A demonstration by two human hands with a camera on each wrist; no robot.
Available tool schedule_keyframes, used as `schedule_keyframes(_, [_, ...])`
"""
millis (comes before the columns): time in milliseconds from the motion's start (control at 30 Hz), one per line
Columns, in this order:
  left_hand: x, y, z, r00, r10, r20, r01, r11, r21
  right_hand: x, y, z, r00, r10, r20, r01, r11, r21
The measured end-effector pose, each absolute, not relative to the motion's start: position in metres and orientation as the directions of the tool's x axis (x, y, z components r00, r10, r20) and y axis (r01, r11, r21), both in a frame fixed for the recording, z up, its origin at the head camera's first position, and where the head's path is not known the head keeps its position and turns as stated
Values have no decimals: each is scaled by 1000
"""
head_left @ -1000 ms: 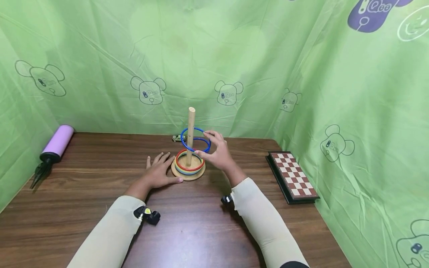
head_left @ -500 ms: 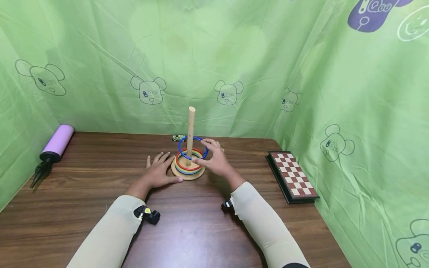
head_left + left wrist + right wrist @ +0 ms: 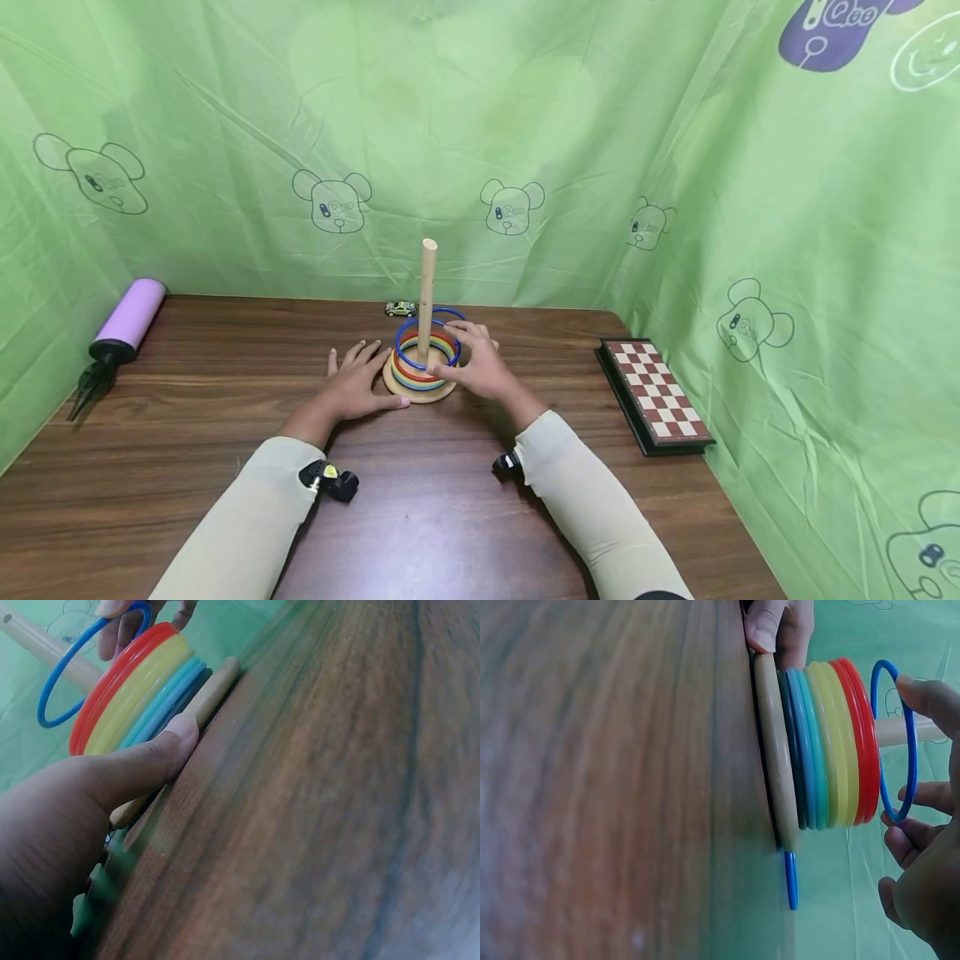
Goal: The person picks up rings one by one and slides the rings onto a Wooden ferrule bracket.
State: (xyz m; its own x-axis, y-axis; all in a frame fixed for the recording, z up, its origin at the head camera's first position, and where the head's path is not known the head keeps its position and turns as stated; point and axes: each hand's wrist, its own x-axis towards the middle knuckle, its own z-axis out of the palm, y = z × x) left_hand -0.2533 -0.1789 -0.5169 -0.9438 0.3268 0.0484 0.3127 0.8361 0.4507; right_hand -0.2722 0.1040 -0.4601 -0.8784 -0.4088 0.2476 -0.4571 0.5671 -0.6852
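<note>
A wooden peg (image 3: 427, 287) rises from a round wooden base (image 3: 417, 393) that carries a stack of coloured rings (image 3: 411, 377). My right hand (image 3: 463, 352) pinches a thin blue ring (image 3: 408, 360) that circles the peg, tilted just above the red top ring (image 3: 867, 742). In the right wrist view my fingers (image 3: 928, 696) touch the blue ring (image 3: 912, 750) at its rim. My left hand (image 3: 356, 385) lies flat on the table, and its thumb (image 3: 157, 754) presses against the base edge (image 3: 214, 684).
A second blue ring (image 3: 453, 314) lies on the table behind the base. A small toy car (image 3: 400, 308) sits near the back curtain. There is a folded chessboard (image 3: 652, 393) at the right and a purple pump (image 3: 129, 318) at the left. Green curtains surround the brown table (image 3: 420, 517).
My right hand has lowered the blue ring down the peg, from mid-height to just above the stacked rings. The left hand has stayed in place.
</note>
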Motion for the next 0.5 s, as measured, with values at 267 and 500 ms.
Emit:
schedule_keyframes(267, [-254, -179, -517, -943, 329, 44, 313, 839, 445, -271, 102, -464, -883, -416, 218, -444, 590, -674])
schedule_keyframes(500, [-254, -180, -516, -944, 327, 43, 311, 839, 446, -272, 102, -467, -874, -428, 231, -466, 599, -651])
